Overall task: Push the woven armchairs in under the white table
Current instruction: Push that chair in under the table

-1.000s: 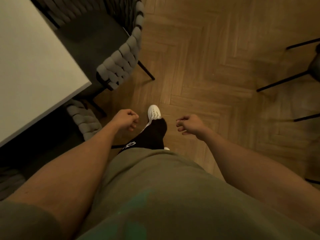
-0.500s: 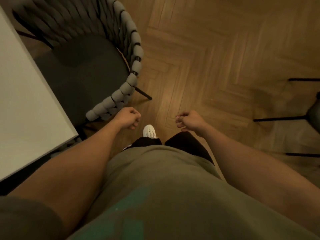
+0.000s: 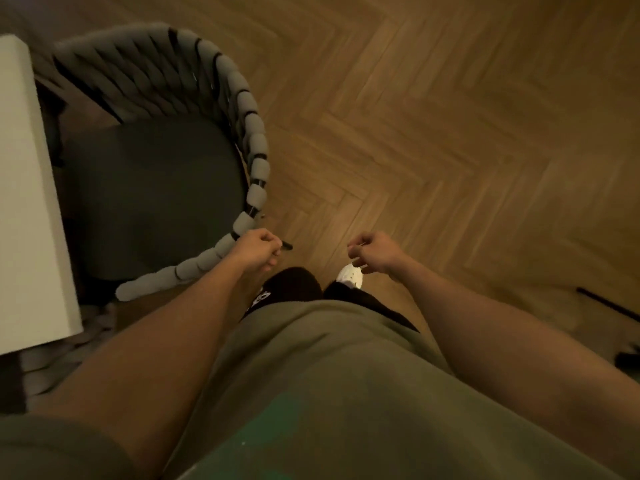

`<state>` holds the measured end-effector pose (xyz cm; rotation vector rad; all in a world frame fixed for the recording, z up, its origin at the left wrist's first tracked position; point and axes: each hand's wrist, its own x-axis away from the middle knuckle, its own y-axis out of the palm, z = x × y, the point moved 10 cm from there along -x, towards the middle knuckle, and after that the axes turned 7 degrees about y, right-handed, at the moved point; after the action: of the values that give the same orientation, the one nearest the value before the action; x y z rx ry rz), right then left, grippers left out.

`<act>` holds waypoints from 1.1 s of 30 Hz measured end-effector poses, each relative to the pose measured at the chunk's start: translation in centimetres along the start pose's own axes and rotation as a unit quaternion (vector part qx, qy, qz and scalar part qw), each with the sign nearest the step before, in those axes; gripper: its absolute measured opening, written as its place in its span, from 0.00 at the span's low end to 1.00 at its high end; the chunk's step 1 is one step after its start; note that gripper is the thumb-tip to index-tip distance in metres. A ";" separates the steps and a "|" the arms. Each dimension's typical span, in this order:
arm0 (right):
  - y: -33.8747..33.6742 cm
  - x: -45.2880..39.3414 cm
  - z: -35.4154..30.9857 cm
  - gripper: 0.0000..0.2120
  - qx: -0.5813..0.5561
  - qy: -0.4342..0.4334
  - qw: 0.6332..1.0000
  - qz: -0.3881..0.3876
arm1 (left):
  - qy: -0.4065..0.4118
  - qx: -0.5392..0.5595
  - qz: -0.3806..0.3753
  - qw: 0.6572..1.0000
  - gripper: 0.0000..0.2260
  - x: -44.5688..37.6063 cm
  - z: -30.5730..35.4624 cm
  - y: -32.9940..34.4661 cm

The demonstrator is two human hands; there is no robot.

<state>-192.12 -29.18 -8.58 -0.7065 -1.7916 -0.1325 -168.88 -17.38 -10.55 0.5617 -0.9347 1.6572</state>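
Both fists are curled on nothing: the left hand [image 3: 254,249] hangs just beside the padded rim of the woven armchair [image 3: 156,188], though whether it touches is unclear, and the right hand [image 3: 374,251] hangs over the herringbone floor [image 3: 433,133]. The armchair's dark seat sits beside the white table [image 3: 31,209], mostly out from under its edge.
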 end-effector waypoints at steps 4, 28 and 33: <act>-4.0 -2.2 -4.3 0.09 0.065 -0.019 0.998 -0.015 | -0.015 0.060 0.030 0.998 0.05 -1.5 2.8 1.3; -1.0 -13.7 -38.3 0.13 0.409 -0.116 0.896 -0.130 | -0.167 0.426 0.226 0.860 0.04 -9.4 8.2 -9.8; 2.3 -16.2 -43.6 0.18 0.523 -0.163 0.827 -0.127 | -0.251 0.589 0.308 0.703 0.04 -6.7 5.5 -8.0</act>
<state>-151.74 -52.37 -8.78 0.3313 -1.9177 0.7968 -159.86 -25.05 -10.16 1.7865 -0.2487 2.7394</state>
